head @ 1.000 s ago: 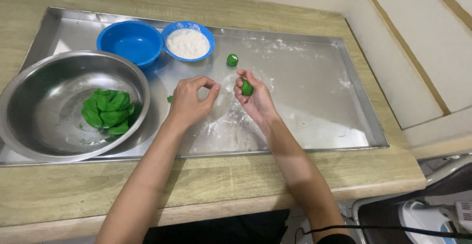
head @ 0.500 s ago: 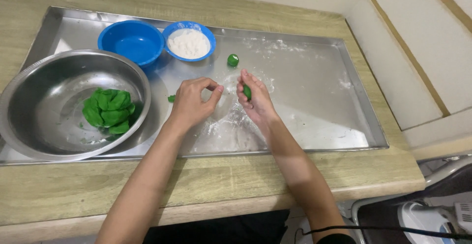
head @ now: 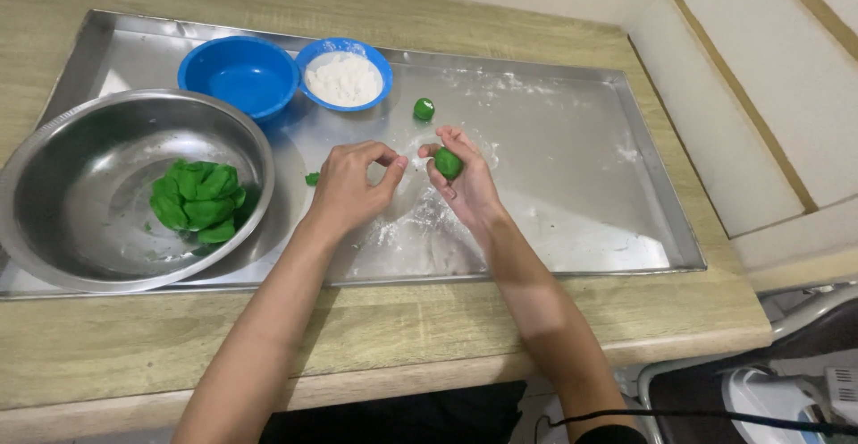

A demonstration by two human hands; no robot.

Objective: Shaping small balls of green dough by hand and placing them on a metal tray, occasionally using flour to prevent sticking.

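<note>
Head view: two blue bowls [head: 238,76]; one steel bowl [head: 54,229]

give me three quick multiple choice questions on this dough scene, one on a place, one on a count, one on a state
1. Where does the big lump of green dough lie?
A. in the steel bowl
B. in the empty blue bowl
C. on the wooden counter

2. How many blue bowls stand on the metal tray?
A. one
B. two
C. three

3. What is in the right hand?
A. nothing
B. a spoon
C. a small green dough ball

Answers: 1 A, the lump sits inside the steel bowl. 2 B, one is empty and the other, the flour bowl, holds white powder. 3 C, the ball rests in its palm and fingers.
</note>
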